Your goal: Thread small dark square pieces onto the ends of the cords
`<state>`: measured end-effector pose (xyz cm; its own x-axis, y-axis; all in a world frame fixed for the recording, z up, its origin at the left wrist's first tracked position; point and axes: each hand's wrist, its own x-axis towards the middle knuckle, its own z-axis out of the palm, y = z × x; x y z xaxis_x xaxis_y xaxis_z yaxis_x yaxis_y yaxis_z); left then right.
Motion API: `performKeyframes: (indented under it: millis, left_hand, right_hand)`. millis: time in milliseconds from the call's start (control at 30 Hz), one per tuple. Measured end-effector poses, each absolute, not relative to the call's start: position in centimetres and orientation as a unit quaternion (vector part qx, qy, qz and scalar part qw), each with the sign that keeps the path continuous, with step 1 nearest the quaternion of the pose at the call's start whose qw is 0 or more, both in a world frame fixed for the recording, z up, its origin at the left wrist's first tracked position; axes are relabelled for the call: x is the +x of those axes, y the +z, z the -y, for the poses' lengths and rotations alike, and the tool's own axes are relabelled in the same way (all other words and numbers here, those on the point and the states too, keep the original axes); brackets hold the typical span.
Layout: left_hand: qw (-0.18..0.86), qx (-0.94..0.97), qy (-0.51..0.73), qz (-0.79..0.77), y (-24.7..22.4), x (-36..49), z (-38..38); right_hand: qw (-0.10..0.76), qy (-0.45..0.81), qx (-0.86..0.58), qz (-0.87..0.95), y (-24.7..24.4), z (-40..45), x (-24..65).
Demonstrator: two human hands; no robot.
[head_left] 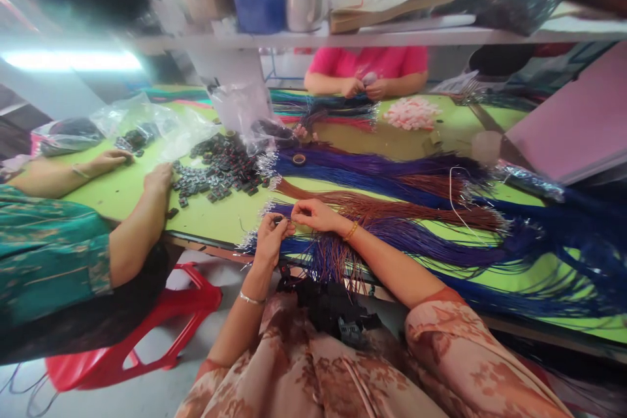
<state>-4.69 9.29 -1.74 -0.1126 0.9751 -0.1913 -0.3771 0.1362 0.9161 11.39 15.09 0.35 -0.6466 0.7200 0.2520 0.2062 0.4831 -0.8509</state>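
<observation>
In front of my body, my left hand [271, 238] is closed around a small black connector housing [277, 219], its thumb and forefinger at the top. Close beside it on the right, my right hand [316, 214] pinches what looks like a thin wire, mostly hidden by the fingers. The fingertips of both hands nearly meet. Under and behind them lie bundles of brown wires [392, 209] and purple wires [416, 241] with shiny metal ends. More wires hang over the table edge towards my lap, where black connector housings [349, 326] rest.
A heap of black connectors [220, 166] lies left of my hands, near a co-worker's hand [159, 176]. A tape roll [298, 159] sits among the wires. Opposite, another person [367, 72] works by a pale pink pile [411, 113]. A shelf [313, 39] crosses above; a red stool [196, 300] stands left.
</observation>
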Motion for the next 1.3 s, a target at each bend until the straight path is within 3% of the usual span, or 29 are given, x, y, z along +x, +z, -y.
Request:
performKeyframes:
  millis: [133,267,533,633,767,833,933,1300]
  left_hand:
    - [0.614,0.331,0.543,-0.467,-1.6,-4.8,-9.2]
    - [0.612,0.333,0.553,-0.456,-1.7,-4.7,-9.1]
    - [0.593,0.344,0.565,-0.459,-2.1,-4.5,-8.9]
    - [0.586,0.344,0.569,-0.462,-2.3,-4.6,-8.8]
    - [0.569,0.356,0.576,-0.467,-2.6,-4.5,-8.8]
    - [0.549,0.367,0.579,-0.479,-2.7,-4.4,-8.8]
    - [0.513,0.396,0.578,-0.496,-2.7,-4.1,-8.7]
    - [0.471,0.427,0.588,-0.5,-2.7,-3.8,-8.7]
  right_hand:
    - [0.336,0.386,-0.337,0.79,1.0,-17.6,11.8]
    - [0.376,0.25,-0.465,0.762,1.6,-22.8,11.9]
    - [0.229,0.123,-0.609,0.75,0.8,-29.5,10.7]
    - [0.312,0.184,-0.581,0.729,0.9,-29.7,10.8]
    - [0.46,0.47,-0.486,0.575,2.1,-27.6,11.2]
    - [0.449,0.621,-0.396,0.505,2.7,-25.3,11.4]
    - [0.407,0.741,-0.317,0.43,2.7,-21.4,11.3]
    - [0.418,0.752,-0.337,0.383,1.0,-15.6,11.0]
